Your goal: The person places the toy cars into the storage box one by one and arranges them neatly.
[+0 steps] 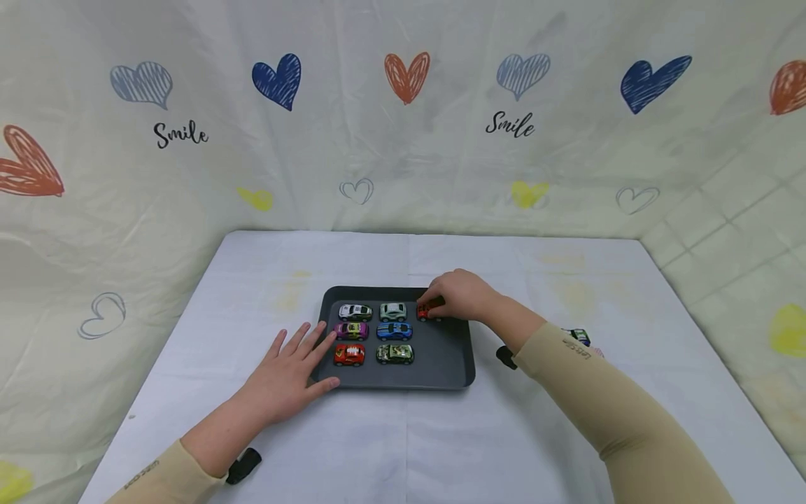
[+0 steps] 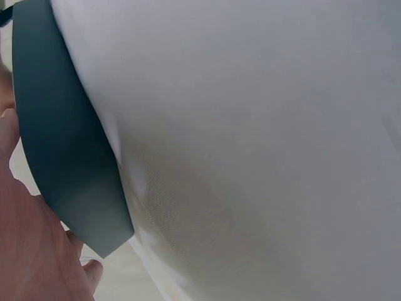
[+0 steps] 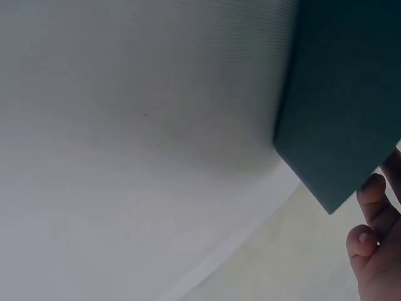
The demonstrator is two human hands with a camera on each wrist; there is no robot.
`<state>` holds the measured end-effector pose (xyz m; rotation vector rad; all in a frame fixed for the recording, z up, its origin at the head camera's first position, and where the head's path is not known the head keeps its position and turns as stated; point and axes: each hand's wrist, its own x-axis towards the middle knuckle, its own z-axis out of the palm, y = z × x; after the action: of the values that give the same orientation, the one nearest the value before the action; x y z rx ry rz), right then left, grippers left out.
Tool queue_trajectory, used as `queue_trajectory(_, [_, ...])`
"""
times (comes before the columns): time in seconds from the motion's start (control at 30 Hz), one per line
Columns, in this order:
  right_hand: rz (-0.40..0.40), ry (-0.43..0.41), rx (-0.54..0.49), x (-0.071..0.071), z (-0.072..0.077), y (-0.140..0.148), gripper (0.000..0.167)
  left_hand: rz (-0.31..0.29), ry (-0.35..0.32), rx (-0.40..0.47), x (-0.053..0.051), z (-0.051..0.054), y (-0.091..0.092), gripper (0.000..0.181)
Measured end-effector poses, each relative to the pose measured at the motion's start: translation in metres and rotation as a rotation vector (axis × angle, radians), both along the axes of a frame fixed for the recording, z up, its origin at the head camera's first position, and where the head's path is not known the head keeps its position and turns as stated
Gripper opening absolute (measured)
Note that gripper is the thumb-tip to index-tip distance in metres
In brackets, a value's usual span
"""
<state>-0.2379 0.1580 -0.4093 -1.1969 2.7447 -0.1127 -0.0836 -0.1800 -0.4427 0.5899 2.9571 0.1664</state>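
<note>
A dark grey tray (image 1: 441, 360) lies on the white-covered table, its side also seen in the left wrist view (image 2: 69, 125) and right wrist view (image 3: 351, 94). My right hand (image 1: 464, 294) pinches a red toy car (image 1: 422, 310) at the tray's far right part, fingers partly hiding it. Fingers spread, my left hand (image 1: 286, 381) rests at the tray's left edge. On the tray sit a white-and-black car (image 1: 355, 312), a pale car (image 1: 393, 311), a purple car (image 1: 351, 331), a blue car (image 1: 394, 331), another red car (image 1: 349, 355) and a camouflage car (image 1: 394, 354).
Beyond my right forearm, another small toy car (image 1: 579, 337) shows on the table, partly covered by the sleeve, with a pinkish bit (image 1: 597, 352) beside it. A white curtain (image 1: 453, 154) printed with hearts hangs behind the table.
</note>
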Motion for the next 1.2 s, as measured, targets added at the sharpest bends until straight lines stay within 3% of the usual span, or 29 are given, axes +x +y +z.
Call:
queue_trajectory(0.43, [-0.079,-0.065,-0.045,0.007,0.016,0.006,0.031,0.001,0.0,0.007,0.0,-0.005,0.0,0.086])
queue_trajectory(0.77, [-0.09,-0.048,-0.099,0.013,0.024,0.026,0.031,0.009,0.0,-0.002,0.001,-0.001,0.001,0.084])
queue_trajectory(1.2, [-0.163,-0.056,-0.16,0.026,0.016,0.076,0.033,0.014,-0.004,0.013,0.002,0.001,0.002,0.083])
